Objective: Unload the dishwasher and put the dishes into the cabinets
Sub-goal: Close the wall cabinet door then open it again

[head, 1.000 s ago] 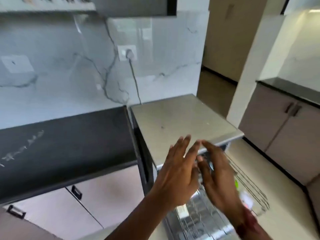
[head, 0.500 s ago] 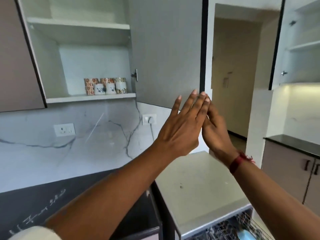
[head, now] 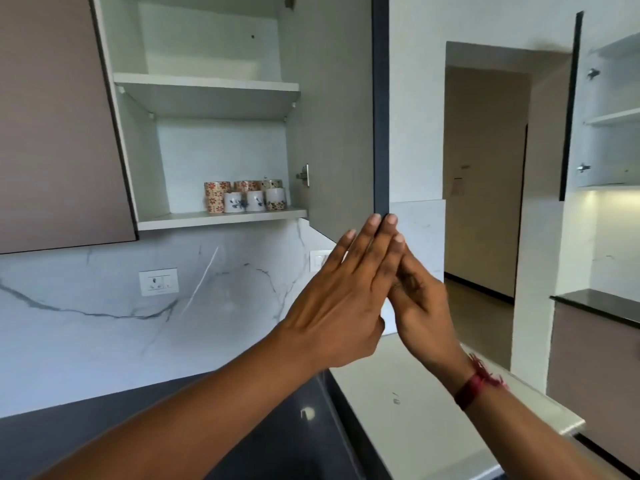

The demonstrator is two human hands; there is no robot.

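Observation:
My left hand (head: pixel 346 299) and my right hand (head: pixel 419 306) are raised together in front of me, fingers straight, palms facing each other and fingertips touching. Neither holds anything. Their fingertips reach the bottom edge of the open cabinet door (head: pixel 332 109). The open upper cabinet (head: pixel 207 88) has two white shelves. Several patterned cups (head: pixel 246 196) stand on its lower shelf (head: pixel 221 218) at the right. The dishwasher's pale top (head: pixel 415 403) lies below my hands; its racks are out of view.
A closed cabinet door (head: pixel 59 123) is at the left. A marble backsplash with a socket (head: pixel 158 281) runs behind the dark counter (head: pixel 104 420). At the right are a doorway (head: pixel 485 174), another open cabinet (head: pixel 613 112) and a lower cabinet (head: pixel 595 355).
My view has tilted up from the dishwasher rack to the open cabinet. Both hands have risen together, from over the rack to the door's lower edge.

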